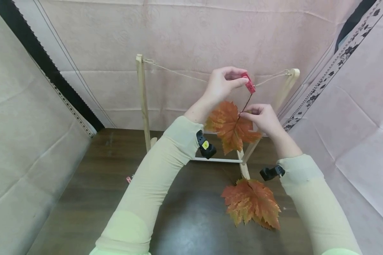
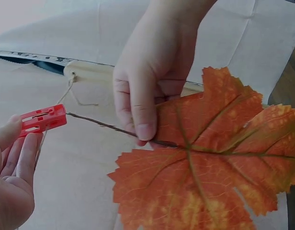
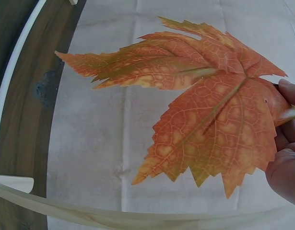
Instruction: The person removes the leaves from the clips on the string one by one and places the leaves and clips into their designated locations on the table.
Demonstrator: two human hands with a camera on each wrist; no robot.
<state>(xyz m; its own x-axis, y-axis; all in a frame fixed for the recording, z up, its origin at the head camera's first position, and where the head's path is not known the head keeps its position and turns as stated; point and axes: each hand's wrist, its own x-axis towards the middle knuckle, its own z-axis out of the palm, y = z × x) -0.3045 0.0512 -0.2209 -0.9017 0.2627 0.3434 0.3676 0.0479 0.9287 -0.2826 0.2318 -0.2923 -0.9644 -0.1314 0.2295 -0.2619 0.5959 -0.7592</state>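
Observation:
My left hand (image 1: 221, 85) pinches a small red clothes peg (image 1: 248, 83) up at a thin string (image 1: 175, 72) stretched between two wooden posts. The peg's tip meets the dark stem of an orange maple leaf (image 1: 231, 125). My right hand (image 1: 263, 118) pinches that leaf where stem meets blade. In the left wrist view the red peg (image 2: 41, 119) lies between thumb and fingers of my left hand (image 2: 13, 163), and my right hand (image 2: 149, 86) holds the leaf (image 2: 200, 163). The right wrist view shows the leaf (image 3: 209, 105) hanging below my right hand (image 3: 284, 158).
A second orange leaf (image 1: 252, 203) lies on the dark wooden table (image 1: 99, 177) near the wooden frame's base (image 1: 244, 168). The left post (image 1: 143, 102) stands upright. Pinkish cloth walls (image 1: 178, 35) close in at the back and both sides. A small pink item (image 1: 128, 179) lies at the left.

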